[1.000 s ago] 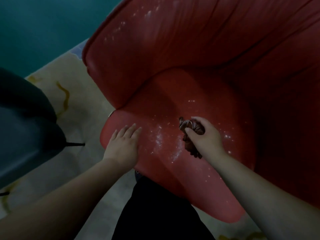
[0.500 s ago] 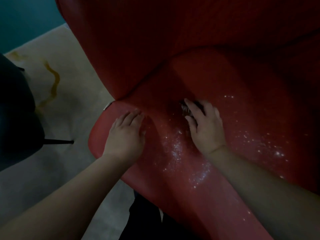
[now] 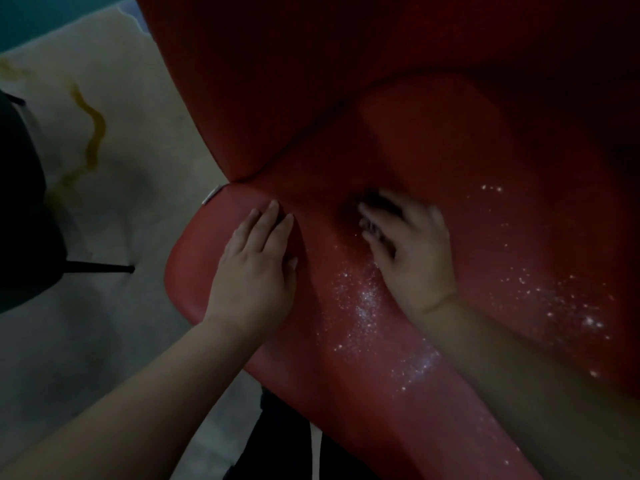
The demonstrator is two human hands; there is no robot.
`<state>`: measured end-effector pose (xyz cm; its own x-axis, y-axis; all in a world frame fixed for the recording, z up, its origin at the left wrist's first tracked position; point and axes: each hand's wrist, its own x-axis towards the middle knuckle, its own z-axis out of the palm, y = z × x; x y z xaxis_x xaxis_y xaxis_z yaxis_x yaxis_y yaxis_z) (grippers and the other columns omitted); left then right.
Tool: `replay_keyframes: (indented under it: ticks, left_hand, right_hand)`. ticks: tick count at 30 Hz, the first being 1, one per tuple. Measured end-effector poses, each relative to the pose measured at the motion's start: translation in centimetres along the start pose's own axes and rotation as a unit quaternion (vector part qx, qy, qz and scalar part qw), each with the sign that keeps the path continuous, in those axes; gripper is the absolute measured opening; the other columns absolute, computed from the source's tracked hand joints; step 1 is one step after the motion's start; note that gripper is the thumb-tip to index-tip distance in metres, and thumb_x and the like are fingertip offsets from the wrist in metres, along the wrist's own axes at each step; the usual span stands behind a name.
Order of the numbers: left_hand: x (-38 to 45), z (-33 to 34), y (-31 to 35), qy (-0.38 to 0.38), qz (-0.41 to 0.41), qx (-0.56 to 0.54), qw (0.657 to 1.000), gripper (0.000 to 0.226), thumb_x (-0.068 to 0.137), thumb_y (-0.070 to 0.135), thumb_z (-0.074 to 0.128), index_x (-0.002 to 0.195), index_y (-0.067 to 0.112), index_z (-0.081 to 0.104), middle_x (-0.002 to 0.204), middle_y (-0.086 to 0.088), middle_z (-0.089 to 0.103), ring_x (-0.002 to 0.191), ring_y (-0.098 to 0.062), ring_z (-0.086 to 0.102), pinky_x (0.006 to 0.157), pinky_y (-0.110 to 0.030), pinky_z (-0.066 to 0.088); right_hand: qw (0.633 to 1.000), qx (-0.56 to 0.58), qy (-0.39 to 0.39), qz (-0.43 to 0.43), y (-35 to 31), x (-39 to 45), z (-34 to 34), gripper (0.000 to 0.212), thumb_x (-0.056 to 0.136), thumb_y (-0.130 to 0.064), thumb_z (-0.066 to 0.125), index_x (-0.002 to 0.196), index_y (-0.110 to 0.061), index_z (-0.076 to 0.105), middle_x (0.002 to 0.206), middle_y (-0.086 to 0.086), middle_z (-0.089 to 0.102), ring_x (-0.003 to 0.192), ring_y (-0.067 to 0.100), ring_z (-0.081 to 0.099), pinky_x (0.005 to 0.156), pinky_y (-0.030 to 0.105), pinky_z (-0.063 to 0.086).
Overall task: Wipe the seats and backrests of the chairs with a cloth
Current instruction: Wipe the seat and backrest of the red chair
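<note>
Since a second ago my right hand (image 3: 412, 251) has slid the bunched cloth (image 3: 375, 211), fingers curled over it, further up the red seat (image 3: 398, 341) toward the backrest (image 3: 311, 81), while my left hand (image 3: 258, 261) stays flat beside it.

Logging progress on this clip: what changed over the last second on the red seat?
The right hand pushed the cloth away from the seat's front edge toward the backrest crease, flattening over it. The left hand stayed flat on the red seat; white specks remain.
</note>
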<state>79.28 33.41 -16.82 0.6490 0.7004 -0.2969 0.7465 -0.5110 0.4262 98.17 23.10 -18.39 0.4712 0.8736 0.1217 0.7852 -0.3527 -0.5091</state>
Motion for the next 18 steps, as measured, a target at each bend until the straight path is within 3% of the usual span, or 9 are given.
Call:
replay_keyframes:
  ticks: [3,8,10,14,18]
  left_hand:
    - [0.0,-0.5,-0.4,-0.005,0.006,0.004,1.0,0.058,0.093,0.019,0.054,0.148,0.014,0.036,0.158,-0.006,0.023,0.146,-0.026,0.017,0.117,-0.046,0.02]
    - [-0.2,-0.9,-1.5,0.0,-0.007,0.005,1.0,0.057,0.093,0.02,0.053,0.147,0.015,0.037,0.158,-0.006,0.024,0.146,-0.027,0.018,0.116,-0.048,0.022]
    - [-0.5,-0.7,-1.8,-0.005,-0.008,0.007,1.0,0.058,0.093,0.02,0.053,0.148,0.015,0.036,0.158,-0.007,0.022,0.147,-0.027,0.016,0.116,-0.049,0.021]
    - [-1.1,-0.5,-1.9,-0.006,-0.009,0.005,1.0,0.058,0.094,0.021,0.051,0.149,0.016,0.033,0.159,-0.007,0.018,0.147,-0.026,0.013,0.117,-0.049,0.019]
    - [-1.9,-0.6,-2.7,0.008,-0.031,0.002,0.999,0.058,0.094,0.02,0.05,0.149,0.014,0.032,0.159,-0.009,0.017,0.146,-0.028,0.014,0.118,-0.048,0.018]
  right_hand:
    - [0.999,-0.002,-0.037,-0.033,0.8,-2.3,-1.3,0.037,0.084,-0.012,0.075,0.12,-0.018,0.069,0.129,0.008,0.06,0.111,0.029,0.054,0.093,0.049,0.048]
    - [0.998,0.031,0.013,0.061,0.1,2.7,0.4,0.043,0.085,-0.012,0.071,0.127,-0.018,0.065,0.121,0.007,0.064,0.109,0.029,0.057,0.097,0.038,0.046]
    - [0.999,0.022,-0.001,0.024,-1.3,2.4,1.4,0.042,0.084,-0.012,0.071,0.125,-0.017,0.066,0.124,0.005,0.065,0.111,0.028,0.059,0.097,0.033,0.042]
    - [0.998,0.014,-0.043,-0.039,-1.6,-3.2,0.7,0.042,0.08,-0.009,0.077,0.12,-0.019,0.07,0.125,0.001,0.064,0.107,0.024,0.057,0.09,0.042,0.049]
    - [1.0,0.008,-0.023,0.006,-0.8,-3.3,-0.2,0.043,0.081,-0.012,0.076,0.123,-0.019,0.067,0.12,0.004,0.062,0.105,0.025,0.052,0.091,0.038,0.046]
